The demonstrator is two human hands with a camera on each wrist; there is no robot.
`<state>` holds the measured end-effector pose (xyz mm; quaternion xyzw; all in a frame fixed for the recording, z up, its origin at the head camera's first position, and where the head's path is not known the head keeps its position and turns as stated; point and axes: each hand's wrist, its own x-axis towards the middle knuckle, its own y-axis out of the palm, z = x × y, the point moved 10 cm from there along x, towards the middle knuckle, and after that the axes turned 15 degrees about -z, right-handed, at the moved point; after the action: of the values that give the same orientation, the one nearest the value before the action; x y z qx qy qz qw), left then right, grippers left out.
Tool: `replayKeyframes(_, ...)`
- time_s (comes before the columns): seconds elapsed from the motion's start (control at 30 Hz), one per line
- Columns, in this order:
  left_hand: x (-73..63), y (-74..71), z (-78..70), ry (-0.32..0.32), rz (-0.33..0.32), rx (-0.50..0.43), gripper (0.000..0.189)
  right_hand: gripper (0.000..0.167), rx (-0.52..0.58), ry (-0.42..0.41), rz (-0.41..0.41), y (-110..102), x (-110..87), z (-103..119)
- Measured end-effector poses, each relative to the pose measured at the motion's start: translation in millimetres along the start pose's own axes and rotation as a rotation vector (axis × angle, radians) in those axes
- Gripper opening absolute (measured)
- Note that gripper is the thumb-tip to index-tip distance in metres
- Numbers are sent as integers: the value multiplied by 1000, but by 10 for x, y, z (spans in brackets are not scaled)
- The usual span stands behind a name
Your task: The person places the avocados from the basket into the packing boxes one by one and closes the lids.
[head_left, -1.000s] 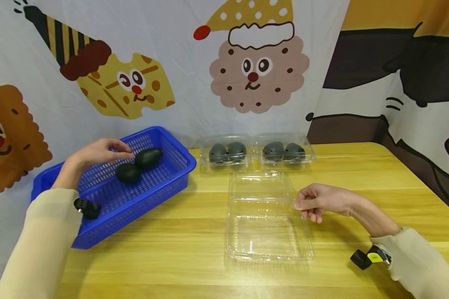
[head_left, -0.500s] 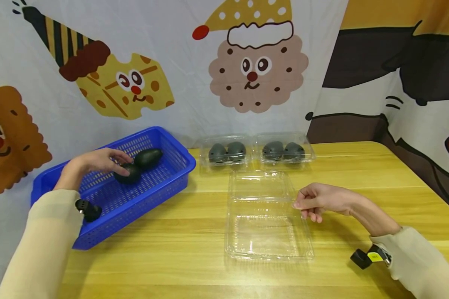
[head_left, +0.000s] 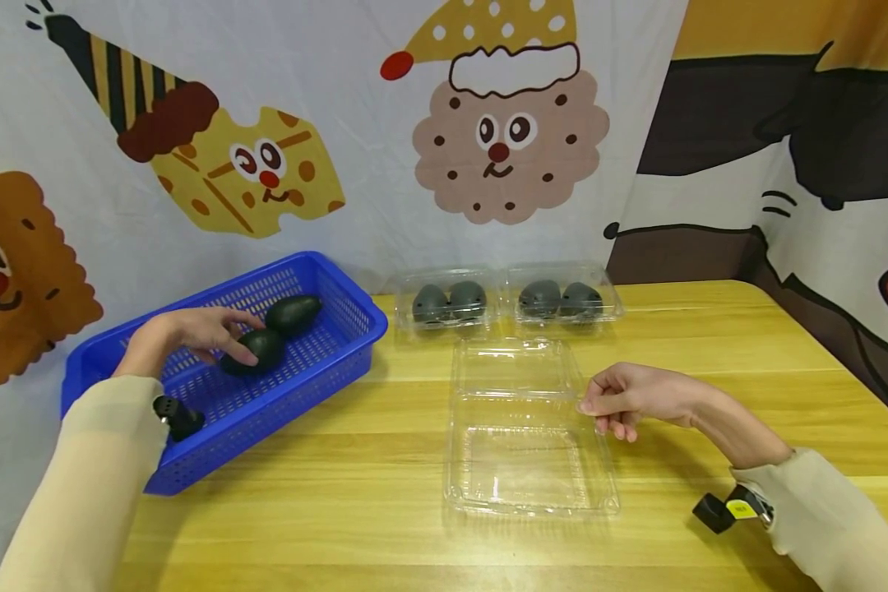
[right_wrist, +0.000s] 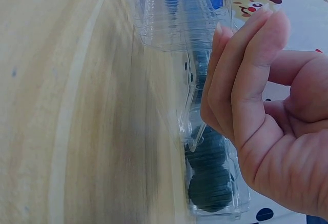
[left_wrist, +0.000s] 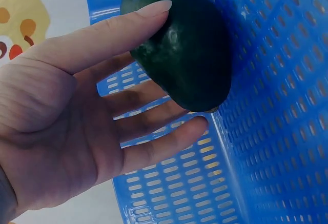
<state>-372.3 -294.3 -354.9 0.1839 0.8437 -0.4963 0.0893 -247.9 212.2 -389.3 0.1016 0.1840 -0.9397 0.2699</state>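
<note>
Inside the blue basket (head_left: 326, 362), my left hand (head_left: 210, 333) holds a dark green avocado (head_left: 262, 352). The left wrist view shows the thumb (left_wrist: 148, 16) lying across the avocado (left_wrist: 189, 49) and the other fingers spread on its far side. A second avocado (head_left: 293, 315) touches it at the back right. My right hand (head_left: 640, 400) pinches the right edge of an unfolded clear plastic clamshell box (head_left: 521, 464), close to its hinge. In the right wrist view the right hand's fingers (right_wrist: 248, 80) are bent, and the pinch itself is hidden.
Behind the clamshell box stand two closed clear boxes, a left one (head_left: 447, 275) and a right one (head_left: 562, 275), each with two avocados. All rest on a wooden table (head_left: 326, 510) against a printed cloth (head_left: 370, 148).
My left hand has lowered into the basket and taken hold of the nearer avocado, which has shifted and turned slightly. The right hand and the clamshell box have stayed put.
</note>
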Motion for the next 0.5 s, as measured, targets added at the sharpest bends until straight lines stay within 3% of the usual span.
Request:
replayKeyframes(0.27, 12, 106, 16, -32, 38, -15, 92, 29, -1, 0, 2, -2, -4, -2)
replayKeyframes(0.5, 19, 112, -25, -11, 11, 5, 90, 29, -4, 2, 0, 1, -3, -2)
